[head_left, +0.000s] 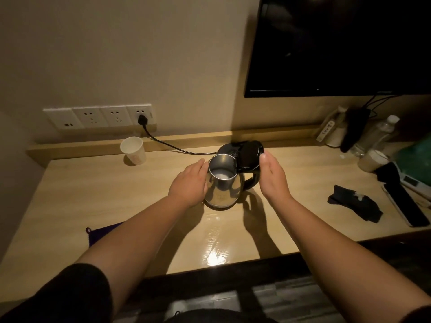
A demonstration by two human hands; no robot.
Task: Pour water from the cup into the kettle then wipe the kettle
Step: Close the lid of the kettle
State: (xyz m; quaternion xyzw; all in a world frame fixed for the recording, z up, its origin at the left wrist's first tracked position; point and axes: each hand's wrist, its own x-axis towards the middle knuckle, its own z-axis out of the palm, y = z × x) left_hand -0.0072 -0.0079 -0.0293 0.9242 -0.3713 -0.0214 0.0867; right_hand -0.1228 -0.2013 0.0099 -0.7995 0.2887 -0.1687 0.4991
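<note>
A steel kettle [222, 190] with a black handle stands in the middle of the wooden desk [93, 197]. Its black lid [250, 155] is flipped up, and the inside shows pale at the bottom. My left hand [190, 185] rests flat against the kettle's left side with straight fingers. My right hand [274, 176] is beside the handle, and its fingertips touch the raised lid. A white paper cup [133, 150] stands upright at the back left, apart from both hands. A dark purple cloth [102, 231] lies under my left forearm.
The kettle's black base [227, 149] sits behind it, with its cord [168, 143] running to a wall socket [141, 116]. A black cloth [354, 206] lies to the right. Bottles [382, 131], a cup and a dark device crowd the right end. A television [338, 45] hangs above.
</note>
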